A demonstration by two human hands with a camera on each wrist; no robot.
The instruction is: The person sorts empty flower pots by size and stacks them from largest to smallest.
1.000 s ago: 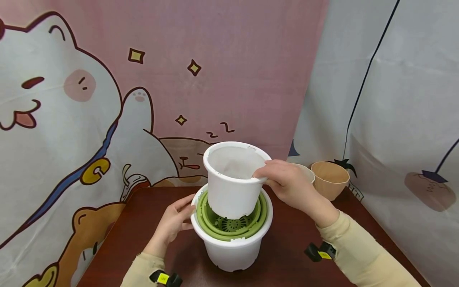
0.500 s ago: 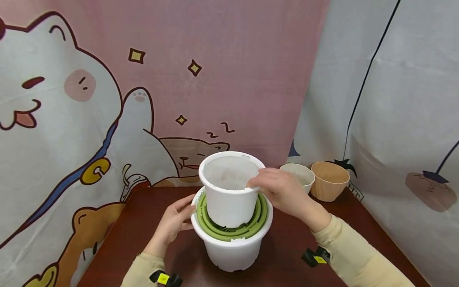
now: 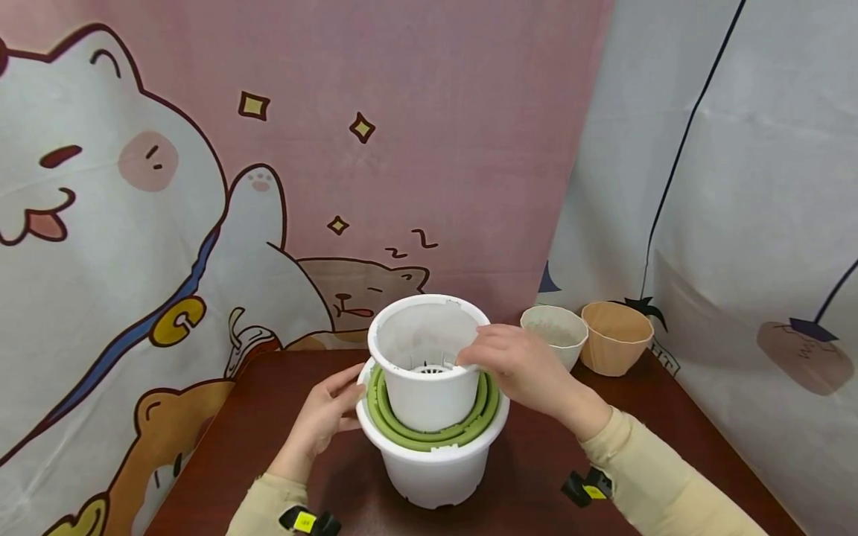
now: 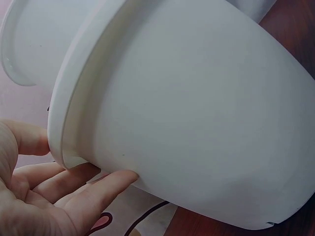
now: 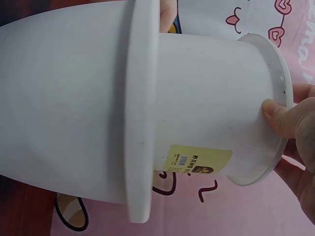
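Note:
My right hand [image 3: 519, 365] pinches the rim of a smaller white flower pot [image 3: 432, 402], its thumb on the outside in the right wrist view. That pot sits partway down inside nested green pots [image 3: 383, 426], which hides their bottom. The green pots rest in a large white flower pot [image 3: 436, 476] standing on the table. At the left of the large pot, my left hand [image 3: 325, 413] grips its rim, with fingers under the lip in the left wrist view. A yellow label [image 5: 199, 158] is on the smaller pot's side.
Behind my right hand, a whitish pot [image 3: 571, 354] and a peach pot [image 3: 610, 351] stand side by side at the back right of the dark red table [image 3: 550, 476]. A printed cloth [image 3: 496, 149] hangs behind the table.
My right hand has lowered the smaller white pot, moving it slightly left and down into the green pots. The left hand has stayed on the large pot's rim.

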